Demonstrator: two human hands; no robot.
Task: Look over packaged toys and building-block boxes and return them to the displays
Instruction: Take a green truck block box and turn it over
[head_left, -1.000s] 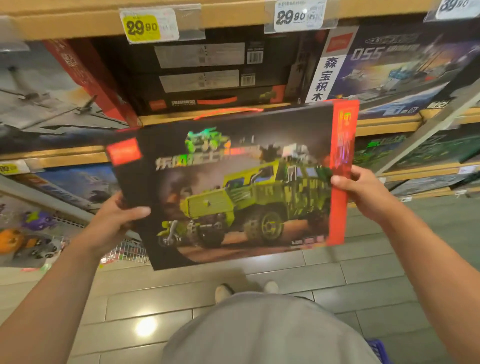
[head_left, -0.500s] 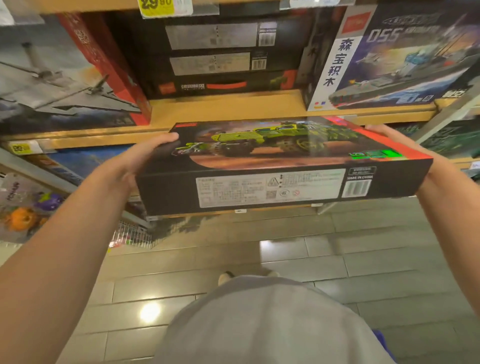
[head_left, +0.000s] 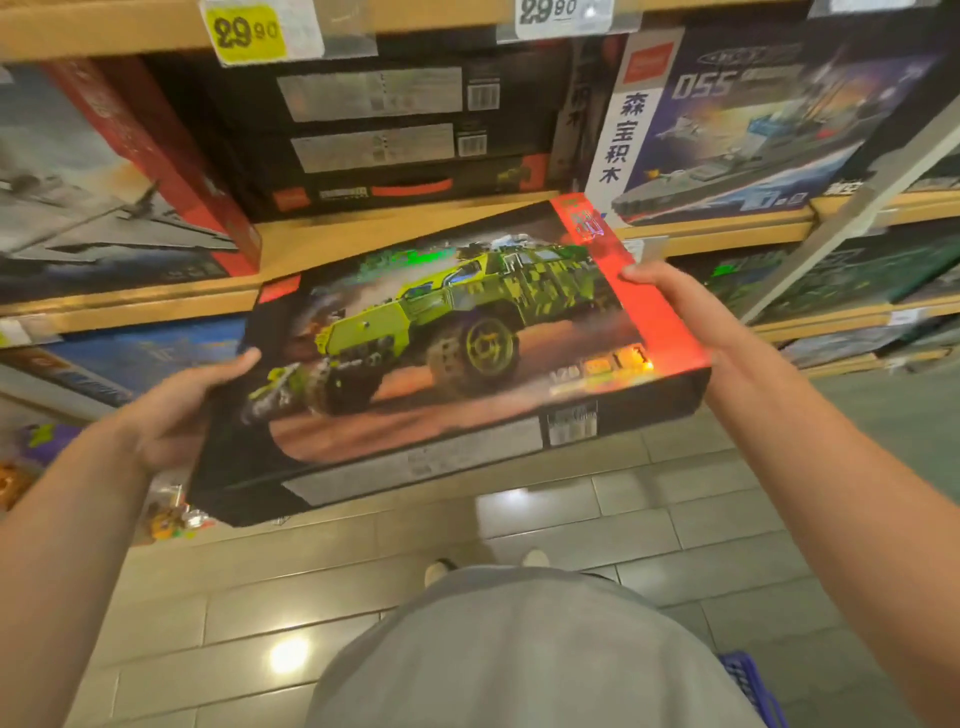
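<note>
I hold a black building-block box (head_left: 447, 353) with a green armoured truck pictured on its lid and a red band at its right end. It is tilted, lid facing up toward me, its far edge close to the wooden shelf (head_left: 322, 244). My left hand (head_left: 182, 410) grips the box's left side with the thumb on the lid. My right hand (head_left: 675, 306) grips the red right end, thumb on top. On the shelf behind lies a stack of the same kind of black boxes (head_left: 384, 135).
A warship box marked 055 (head_left: 753, 119) stands to the right on the shelf, and a red-edged aircraft box (head_left: 104, 182) to the left. Price tags reading 29.90 (head_left: 249, 34) hang above. More boxes fill the lower shelves. Grey tiled floor and a blue basket (head_left: 748, 686) lie below.
The box went from upright to flat, its barcode side toward me, at shelf height. Now it is tilted back, its lid visible again, and held a little lower.
</note>
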